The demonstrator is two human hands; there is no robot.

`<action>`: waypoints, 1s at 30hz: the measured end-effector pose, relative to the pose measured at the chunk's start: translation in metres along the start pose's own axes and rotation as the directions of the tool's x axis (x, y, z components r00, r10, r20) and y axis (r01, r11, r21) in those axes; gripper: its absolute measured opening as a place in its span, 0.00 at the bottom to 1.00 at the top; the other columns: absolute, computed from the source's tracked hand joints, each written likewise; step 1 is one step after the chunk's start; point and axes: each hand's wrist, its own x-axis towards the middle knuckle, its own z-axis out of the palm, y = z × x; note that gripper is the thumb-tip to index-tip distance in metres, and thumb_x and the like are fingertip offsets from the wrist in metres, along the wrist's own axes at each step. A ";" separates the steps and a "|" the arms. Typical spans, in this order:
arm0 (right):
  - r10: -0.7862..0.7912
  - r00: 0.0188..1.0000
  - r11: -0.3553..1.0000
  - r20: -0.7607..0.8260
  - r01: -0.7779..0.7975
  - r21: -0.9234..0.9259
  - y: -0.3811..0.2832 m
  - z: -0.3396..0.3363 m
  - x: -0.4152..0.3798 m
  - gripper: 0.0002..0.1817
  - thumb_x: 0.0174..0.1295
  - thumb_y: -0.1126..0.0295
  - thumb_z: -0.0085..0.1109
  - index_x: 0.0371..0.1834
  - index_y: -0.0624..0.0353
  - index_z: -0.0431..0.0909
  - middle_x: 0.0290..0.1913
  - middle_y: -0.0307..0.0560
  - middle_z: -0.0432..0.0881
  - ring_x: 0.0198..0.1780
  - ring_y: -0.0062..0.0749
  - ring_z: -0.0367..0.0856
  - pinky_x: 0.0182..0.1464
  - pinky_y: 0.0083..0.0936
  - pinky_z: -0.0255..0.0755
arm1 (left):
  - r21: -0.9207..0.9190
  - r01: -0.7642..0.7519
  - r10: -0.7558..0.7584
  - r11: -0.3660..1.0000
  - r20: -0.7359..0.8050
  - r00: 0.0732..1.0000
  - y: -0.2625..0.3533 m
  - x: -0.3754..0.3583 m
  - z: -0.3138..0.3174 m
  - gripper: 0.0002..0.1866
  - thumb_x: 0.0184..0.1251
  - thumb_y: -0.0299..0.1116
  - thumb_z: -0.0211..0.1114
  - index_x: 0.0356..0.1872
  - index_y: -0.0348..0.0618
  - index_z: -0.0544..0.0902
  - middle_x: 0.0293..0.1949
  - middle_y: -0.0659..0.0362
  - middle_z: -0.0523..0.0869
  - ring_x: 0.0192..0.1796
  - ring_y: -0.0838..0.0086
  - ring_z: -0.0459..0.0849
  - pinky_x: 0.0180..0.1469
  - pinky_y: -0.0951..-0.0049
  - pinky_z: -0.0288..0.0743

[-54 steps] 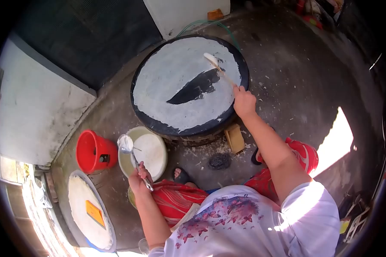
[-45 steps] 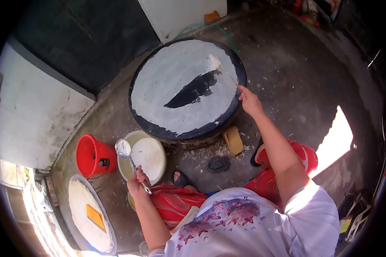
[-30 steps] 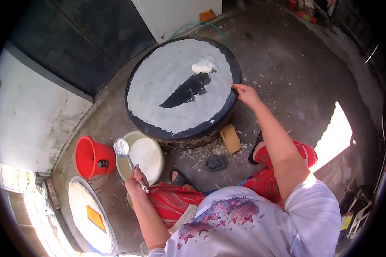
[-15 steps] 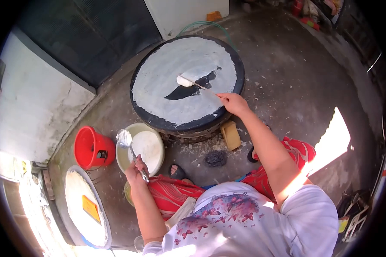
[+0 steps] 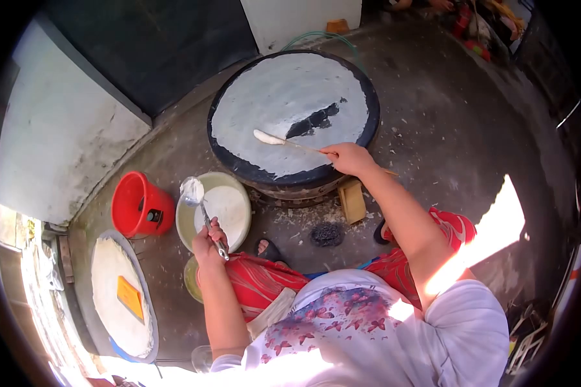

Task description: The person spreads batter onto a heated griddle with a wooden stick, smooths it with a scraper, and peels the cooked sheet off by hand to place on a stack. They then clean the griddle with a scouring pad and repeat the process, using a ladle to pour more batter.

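A wide round black griddle carries a thin layer of white batter, with a dark bare streak right of its middle. My right hand is closed round the handle of a thin wooden batter spreader. A lump of batter clings to the spreader's far end, which touches the layer left of the streak. My left hand grips a metal ladle. The ladle's batter-coated bowl hangs over the left rim of a pale tub of white batter.
A red bucket stands left of the tub. Below it, a round board bears pale flat sheets and a yellow scraper. A yellowish block and a dark scouring pad lie before the griddle, among floor scraps.
The spreader has moved over the griddle toward its near left side, and batter now covers the left part of the dark streak. My left hand still holds the ladle by the tub.
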 end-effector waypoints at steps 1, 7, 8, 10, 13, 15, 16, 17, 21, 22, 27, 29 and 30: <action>0.001 1.000 0.999 -0.005 -0.001 -0.052 0.002 -0.012 -0.005 0.14 0.57 0.62 0.52 0.47 0.36 0.79 0.42 0.41 0.81 0.43 0.40 0.79 0.43 0.29 0.73 | 0.009 0.002 -0.003 1.000 0.011 1.000 0.000 0.000 -0.001 0.18 0.72 0.36 0.38 0.44 0.27 0.69 0.26 0.59 0.71 0.20 0.79 0.66 0.20 0.81 0.64; -0.291 0.843 0.916 -0.453 0.109 -0.386 -0.011 0.013 -0.044 0.25 0.45 0.73 0.56 0.52 0.53 0.73 0.32 0.40 0.74 0.34 0.36 0.75 0.33 0.32 0.72 | 0.034 -0.024 0.023 0.999 0.030 0.999 0.000 -0.002 -0.003 0.18 0.72 0.36 0.38 0.43 0.27 0.69 0.26 0.59 0.71 0.20 0.79 0.66 0.20 0.82 0.64; -0.361 0.844 0.883 -0.396 0.173 -0.437 -0.015 0.036 -0.046 0.25 0.46 0.73 0.55 0.53 0.52 0.72 0.32 0.40 0.73 0.34 0.35 0.75 0.32 0.31 0.71 | 0.028 -0.025 0.024 0.999 0.024 0.999 0.000 -0.001 -0.003 0.18 0.72 0.36 0.38 0.42 0.28 0.69 0.26 0.58 0.71 0.20 0.79 0.66 0.20 0.82 0.64; -0.420 0.857 0.827 -0.297 0.227 -0.514 -0.020 0.071 -0.053 0.25 0.48 0.71 0.52 0.54 0.50 0.72 0.32 0.39 0.73 0.33 0.33 0.75 0.30 0.29 0.70 | 0.009 -0.009 0.009 1.000 0.037 0.999 0.001 0.003 -0.006 0.18 0.72 0.36 0.39 0.44 0.27 0.68 0.27 0.58 0.72 0.20 0.79 0.68 0.19 0.82 0.65; -0.331 0.899 0.822 -0.286 0.126 -0.555 -0.006 0.075 -0.056 0.25 0.49 0.71 0.51 0.55 0.50 0.71 0.32 0.39 0.73 0.31 0.32 0.75 0.28 0.29 0.70 | 0.009 0.006 -0.006 1.000 0.039 0.999 0.004 0.004 -0.011 0.18 0.72 0.36 0.41 0.46 0.27 0.67 0.28 0.58 0.72 0.20 0.79 0.69 0.19 0.82 0.66; -0.213 0.923 0.848 -0.320 0.012 -0.530 0.008 0.058 -0.056 0.26 0.49 0.72 0.53 0.56 0.50 0.71 0.33 0.39 0.74 0.32 0.34 0.76 0.28 0.31 0.71 | 0.030 0.013 -0.015 0.999 0.037 0.999 0.007 0.003 -0.012 0.18 0.72 0.36 0.41 0.46 0.27 0.67 0.28 0.58 0.72 0.20 0.79 0.69 0.19 0.82 0.66; -0.139 0.927 0.888 -0.349 -0.039 -0.457 0.011 0.050 -0.058 0.27 0.47 0.72 0.55 0.56 0.51 0.70 0.33 0.40 0.74 0.32 0.35 0.76 0.29 0.32 0.72 | 0.039 -0.001 -0.001 0.999 0.047 0.999 0.007 0.002 -0.013 0.17 0.72 0.35 0.41 0.45 0.27 0.67 0.27 0.58 0.72 0.20 0.79 0.69 0.19 0.82 0.66; -0.139 0.926 0.887 -0.352 -0.042 -0.460 0.009 0.047 -0.061 0.27 0.47 0.72 0.55 0.56 0.51 0.70 0.33 0.40 0.74 0.32 0.35 0.76 0.29 0.32 0.72 | 0.047 -0.015 0.012 0.999 0.059 0.998 0.007 0.002 -0.014 0.17 0.71 0.35 0.42 0.45 0.27 0.68 0.27 0.58 0.72 0.20 0.79 0.69 0.18 0.82 0.66; -0.193 0.918 0.957 -0.348 0.098 -0.272 0.000 0.067 -0.077 0.29 0.44 0.72 0.58 0.56 0.51 0.69 0.34 0.42 0.73 0.33 0.35 0.76 0.32 0.34 0.72 | 0.061 -0.018 0.016 0.998 0.040 0.999 0.005 0.000 -0.009 0.17 0.72 0.35 0.39 0.43 0.27 0.68 0.27 0.58 0.71 0.21 0.80 0.66 0.19 0.82 0.64; -0.259 0.914 0.921 -0.313 0.136 -0.365 0.008 0.073 -0.075 0.30 0.43 0.73 0.58 0.56 0.51 0.69 0.34 0.41 0.73 0.33 0.36 0.76 0.32 0.34 0.72 | 0.042 0.000 -0.002 0.999 0.047 0.999 0.005 0.000 -0.009 0.17 0.72 0.35 0.39 0.44 0.27 0.68 0.27 0.58 0.71 0.21 0.80 0.66 0.20 0.82 0.64; -0.082 0.905 0.914 -0.418 -0.100 -0.394 0.042 0.035 -0.058 0.30 0.42 0.74 0.58 0.55 0.50 0.70 0.34 0.42 0.74 0.33 0.38 0.77 0.34 0.34 0.72 | 0.083 0.035 -0.039 0.996 0.056 0.998 0.008 0.003 -0.012 0.18 0.72 0.36 0.39 0.45 0.27 0.68 0.27 0.58 0.71 0.22 0.80 0.66 0.20 0.82 0.64; -0.034 0.879 0.964 -0.476 -0.096 -0.247 0.035 0.039 -0.064 0.30 0.42 0.74 0.57 0.55 0.50 0.70 0.34 0.42 0.74 0.33 0.39 0.77 0.34 0.33 0.73 | 0.053 0.019 -0.021 0.998 0.045 0.999 0.008 0.003 -0.013 0.17 0.72 0.35 0.39 0.45 0.28 0.68 0.27 0.58 0.71 0.21 0.80 0.67 0.20 0.82 0.64; 0.016 0.855 0.993 -0.518 -0.076 -0.094 0.026 0.045 -0.069 0.29 0.43 0.74 0.57 0.55 0.50 0.70 0.34 0.43 0.74 0.33 0.40 0.77 0.34 0.33 0.73 | 0.056 0.021 -0.024 0.998 0.048 0.999 0.008 0.002 -0.013 0.17 0.72 0.35 0.39 0.45 0.28 0.68 0.27 0.58 0.71 0.21 0.80 0.67 0.20 0.82 0.64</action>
